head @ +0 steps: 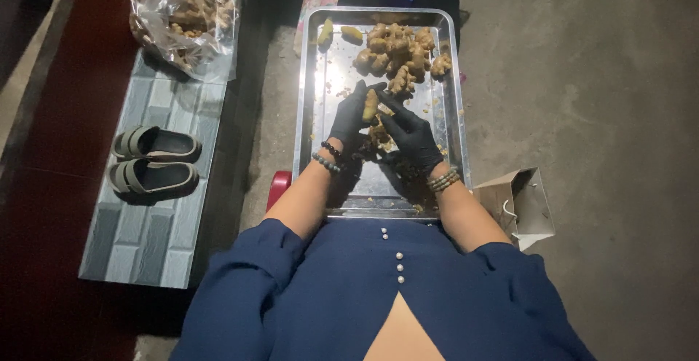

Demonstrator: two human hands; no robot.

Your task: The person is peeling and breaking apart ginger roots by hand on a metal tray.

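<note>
Down over the metal tray [313, 113], both hands work in black gloves. The left hand [351, 119] has its grip closed around a piece of ginger [370, 104], the fingers wrapped about its lower part so that the pale, peeled upper end stands up above the glove. The right hand [412, 136] lies just beside it, its fingers stretched toward the same piece and its fingertips meeting the ginger near the left hand's thumb. Its grip looks narrow, though whether it holds a small tool or only presses on the root I cannot tell, since the dark glove hides what is under the fingers. Small scraps of peel [378, 136] lie on the tray between and under the two hands.

Farther along the tray, at its far end, sits a heap of unpeeled ginger [397, 51], and two peeled yellowish pieces [325, 33] lie in the far left corner. Beaded bracelets [444, 180] circle both wrists.

Left of the tray, on a grey tiled step [145, 237], stands a pair of grey sandals [153, 161], and a clear plastic bag of more ginger [186, 15] rests at the step's far end. To the right of the tray, on the concrete floor [597, 99], lies an open paper bag [520, 204].
</note>
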